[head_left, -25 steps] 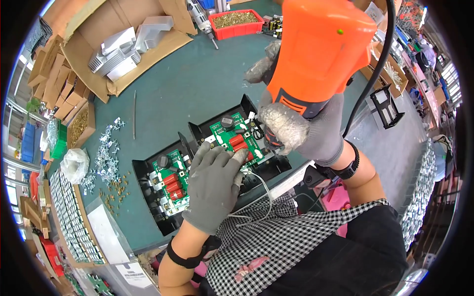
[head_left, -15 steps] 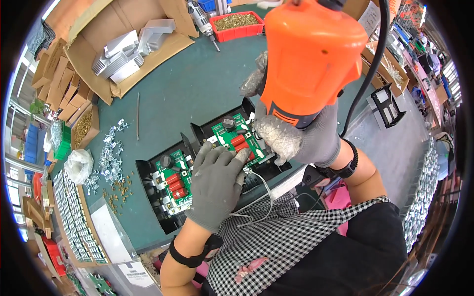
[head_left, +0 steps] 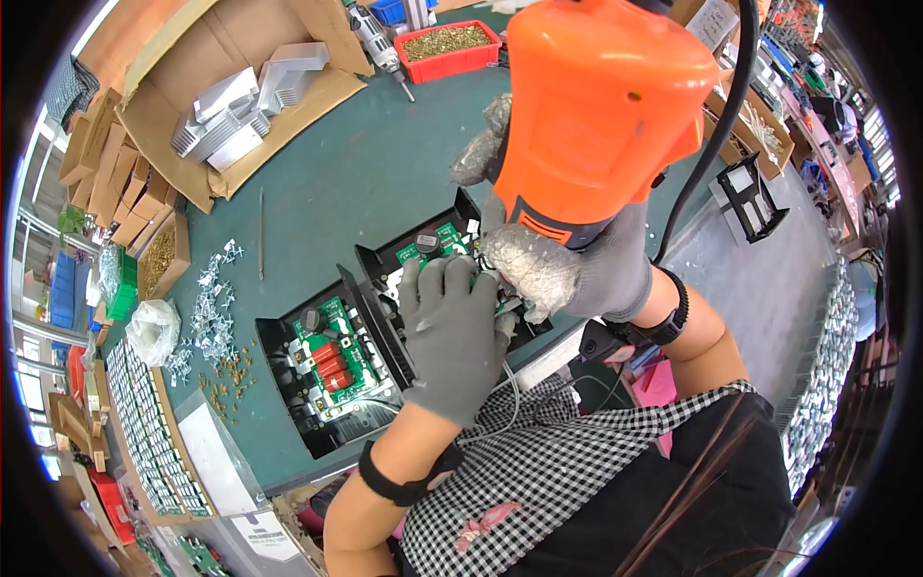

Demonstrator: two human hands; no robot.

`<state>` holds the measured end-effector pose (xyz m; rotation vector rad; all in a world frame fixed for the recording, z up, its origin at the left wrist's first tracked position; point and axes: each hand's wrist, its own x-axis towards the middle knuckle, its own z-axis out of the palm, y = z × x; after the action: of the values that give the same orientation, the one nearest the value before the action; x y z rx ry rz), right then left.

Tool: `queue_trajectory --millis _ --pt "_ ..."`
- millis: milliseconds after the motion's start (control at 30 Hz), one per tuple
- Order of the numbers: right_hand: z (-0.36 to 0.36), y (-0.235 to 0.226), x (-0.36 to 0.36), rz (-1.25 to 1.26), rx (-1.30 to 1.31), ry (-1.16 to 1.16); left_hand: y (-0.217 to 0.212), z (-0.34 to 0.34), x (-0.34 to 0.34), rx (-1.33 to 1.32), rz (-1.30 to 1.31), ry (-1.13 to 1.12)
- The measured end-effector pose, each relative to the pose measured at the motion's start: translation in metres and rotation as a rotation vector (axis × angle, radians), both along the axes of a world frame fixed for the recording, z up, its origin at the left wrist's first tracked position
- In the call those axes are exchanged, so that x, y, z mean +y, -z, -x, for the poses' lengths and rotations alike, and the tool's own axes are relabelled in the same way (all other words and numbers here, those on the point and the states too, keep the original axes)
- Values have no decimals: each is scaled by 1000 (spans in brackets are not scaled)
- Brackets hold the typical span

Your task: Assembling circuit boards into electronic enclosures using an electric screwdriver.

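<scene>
Right hand (head_left: 601, 274) clamps the orange driver (head_left: 606, 106), bulky and likely heavy, best gripped at its handle; left hand (head_left: 452, 332) lies flat, fingers spread, on the green board (head_left: 433, 245) in its black tray (head_left: 385, 264) on the surface (head_left: 346, 183), stiff but probably fragile.

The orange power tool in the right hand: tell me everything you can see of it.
The orange plastic power tool has a bulky, smooth housing with a black band at its lower end and a black cable running off its upper right. It points down over the green circuit board in the right black tray. The grey-gloved right hand grips its lower end; its tip is hidden.
</scene>
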<state>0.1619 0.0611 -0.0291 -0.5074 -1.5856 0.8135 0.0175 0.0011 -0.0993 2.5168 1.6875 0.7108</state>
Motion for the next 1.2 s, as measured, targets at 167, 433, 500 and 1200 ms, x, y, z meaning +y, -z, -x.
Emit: queue_trajectory --millis 167,433,500,1200 --pt "-5 3 11 -97 -88 -2 5 -10 10 -4 -73 -27" --pt "-1 -1 1 -36 32 -8 42 -4 15 -37 26 -95" --pt "-1 -4 -2 3 81 -75 44 -3 12 12 43 -78" --pt "6 -16 1 -33 62 25 68 27 14 102 -42 146"
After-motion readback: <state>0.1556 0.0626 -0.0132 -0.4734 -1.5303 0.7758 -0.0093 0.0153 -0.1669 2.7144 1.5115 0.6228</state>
